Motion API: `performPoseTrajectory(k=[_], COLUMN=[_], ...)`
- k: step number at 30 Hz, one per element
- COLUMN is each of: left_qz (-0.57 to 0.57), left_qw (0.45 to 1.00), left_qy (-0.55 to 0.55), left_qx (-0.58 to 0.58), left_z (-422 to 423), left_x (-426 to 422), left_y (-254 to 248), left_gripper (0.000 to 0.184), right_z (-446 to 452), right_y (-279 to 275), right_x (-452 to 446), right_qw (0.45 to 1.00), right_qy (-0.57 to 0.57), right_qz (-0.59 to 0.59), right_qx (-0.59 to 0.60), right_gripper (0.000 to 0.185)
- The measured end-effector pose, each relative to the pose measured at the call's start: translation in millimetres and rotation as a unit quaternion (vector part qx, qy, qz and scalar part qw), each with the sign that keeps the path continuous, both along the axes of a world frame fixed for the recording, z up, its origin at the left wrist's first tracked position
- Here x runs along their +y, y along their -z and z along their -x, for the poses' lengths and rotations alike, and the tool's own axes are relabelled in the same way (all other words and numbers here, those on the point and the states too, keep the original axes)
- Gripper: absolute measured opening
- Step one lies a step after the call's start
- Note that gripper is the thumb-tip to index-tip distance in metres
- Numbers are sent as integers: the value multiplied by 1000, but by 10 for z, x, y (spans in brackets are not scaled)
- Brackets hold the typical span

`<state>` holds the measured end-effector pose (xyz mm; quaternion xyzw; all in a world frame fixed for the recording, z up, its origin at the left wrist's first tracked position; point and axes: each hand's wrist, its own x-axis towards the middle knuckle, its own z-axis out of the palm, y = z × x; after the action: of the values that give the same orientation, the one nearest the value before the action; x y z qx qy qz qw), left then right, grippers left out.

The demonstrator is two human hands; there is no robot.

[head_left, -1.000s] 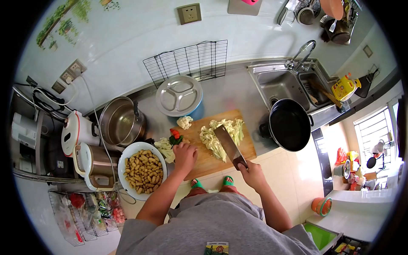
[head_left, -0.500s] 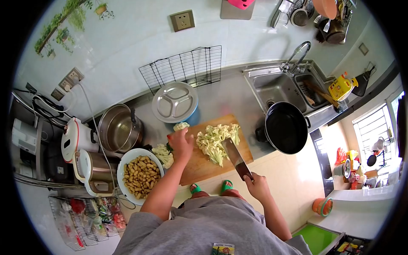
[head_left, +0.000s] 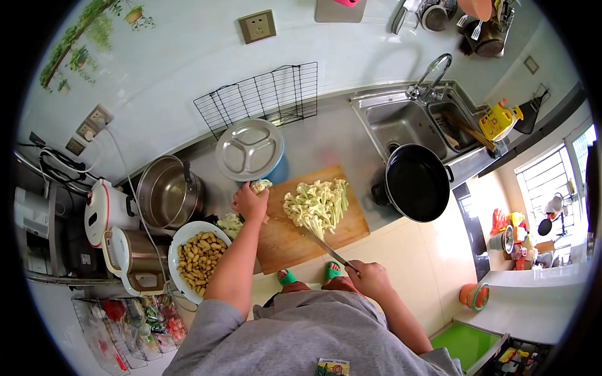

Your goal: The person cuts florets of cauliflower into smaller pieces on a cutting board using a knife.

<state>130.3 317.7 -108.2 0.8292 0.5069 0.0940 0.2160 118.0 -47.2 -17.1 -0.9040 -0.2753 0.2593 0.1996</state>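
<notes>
My left hand (head_left: pixel 251 204) is closed around a cauliflower piece (head_left: pixel 261 186) at the far left corner of the wooden cutting board (head_left: pixel 276 245). My right hand (head_left: pixel 371 279) grips the handle of a kitchen knife (head_left: pixel 334 253). The blade is seen nearly edge-on, its tip by the near side of a pile of cut cauliflower (head_left: pixel 316 205) on the board. Beside my left wrist, another cauliflower chunk (head_left: pixel 230 224) lies off the board, partly covered by my forearm.
A white bowl of peanuts (head_left: pixel 177 279) stands left of my forearm, near a steel pot (head_left: pixel 145 199). Behind the board, a divided steel plate (head_left: pixel 238 133) tops a blue container. A black pan (head_left: pixel 417 182) sits at right, before the sink (head_left: pixel 376 135).
The knife has turned from showing its broad side to nearly edge-on, and its tip has come down to the near side of the pile. My left hand has shifted slightly left with the cauliflower.
</notes>
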Motion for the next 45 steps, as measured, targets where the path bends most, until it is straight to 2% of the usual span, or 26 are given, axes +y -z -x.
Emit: performPoseTrajectory(k=[4,6,10,12,13,15,16,17,23,25,27,29,31,33,35,36,39,41,45], left_qz=[-5,-32,-67,73,71,204,292,340,414,385,370,359,202,211,140,142,134,8,12], left_qw=[1000,995,986,955,956,891,830,807,783,797,840,842,907,898,925,924,937,939,931], left_qy=[15,30,49,47,43,55,56,56,108,129,135,147,245,255,286,288,259,283,305], left_qx=[-18,-88,-145,-282,-280,-402,-472,-479,-451,-447,-374,-375,-275,-289,-209,-208,-192,-197,-201], left_z=[78,165,377,510,586,729,765,820,1089,1153,1187,1186,1174,1150,1145,1143,1139,1149,1182], left_x=[-3,-30,-113,-168,-177,-188,-294,-373,-581,-681,-752,-757,-749,-767,-792,-822,-887,-927,-951], left_y=[-73,-96,-211,-272,-213,-71,-210,-371,-362,-281,-234,-79,-4,24,-62,-89,-112,-97,-26], left_gripper=[61,58,56,55,55,50,49,50,51,51,49,50,54,56,55,55,53,53,52], right_z=[4,-25,-129,-185,-218,-278,-306,-325,-446,-473,-480,-485,-492,-486,-432,-411,-303,-215,-79], right_y=[20,56,132,112,100,94,95,105,276,309,363,396,386,352,286,250,210,134,80], right_x=[10,22,52,89,117,189,230,263,424,481,530,593,629,637,595,567,461,381,220], right_qw=[1000,1000,999,998,997,996,996,995,997,998,999,999,1000,999,999,999,998,999,1000], right_qy=[4,2,-26,-44,-58,-72,-73,-74,-58,-46,-27,-14,-1,-11,-13,-17,-31,-25,-26], right_qz=[2,9,28,35,44,52,56,59,24,23,10,0,-8,-16,-23,-30,-19,-15,-12], right_qx=[9,10,7,2,-5,-3,-5,-8,-34,-28,-35,-33,-30,-32,-33,-36,-47,-30,2], right_gripper=[26,27,27,26,26,26,26,26,28,29,29,30,30,28,27,26,23,23,22])
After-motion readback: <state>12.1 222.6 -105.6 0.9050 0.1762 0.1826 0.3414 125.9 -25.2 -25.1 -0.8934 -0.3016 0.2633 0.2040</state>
